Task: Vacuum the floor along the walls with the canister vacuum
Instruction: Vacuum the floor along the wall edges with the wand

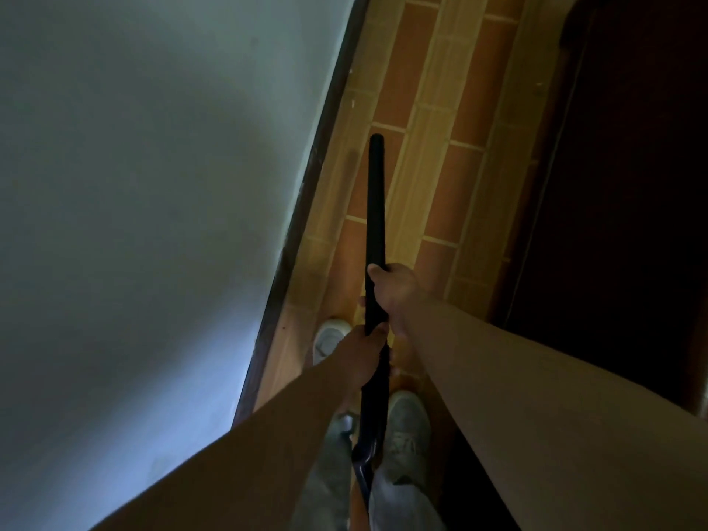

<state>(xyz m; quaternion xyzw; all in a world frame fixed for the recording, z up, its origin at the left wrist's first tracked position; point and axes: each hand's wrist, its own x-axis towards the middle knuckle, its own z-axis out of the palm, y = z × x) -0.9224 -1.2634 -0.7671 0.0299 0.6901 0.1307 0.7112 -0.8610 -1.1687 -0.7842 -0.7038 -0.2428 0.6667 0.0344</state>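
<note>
Pale wall (134,185) fills the whole L side, w/ a soft shadow across its middle. A dark brown panel (632,185), door or furniture, can't tell which, closes in the R side, so only a narrow strip of floor shows between them. The tiled floor (433,120) runs in orange and yellow bands w/ pale grout lines. A dark baseboard (306,193) runs along the foot of the wall, scuffed in spots.

Two bare forearms come in from the bottom corners and meet at centre. The black vacuum wand (375,201) lies straight up the middle of the view, over the floor strip near the baseboard, ending in a plain round tip; can't tell if the tip touches the tiles. Its lower end bends between the legs.

Right hand (394,297) grips the wand further up, fingers wrapped round it, thumb on top. Left hand (364,354) grips it just below, fingers curled round the tube, the two hands nearly touching.

Pale trousers (398,500) at bottom centre. Left shoe (329,339), light-coloured, sits near the baseboard; right shoe (408,423), greyish, sits just R of the wand.
</note>
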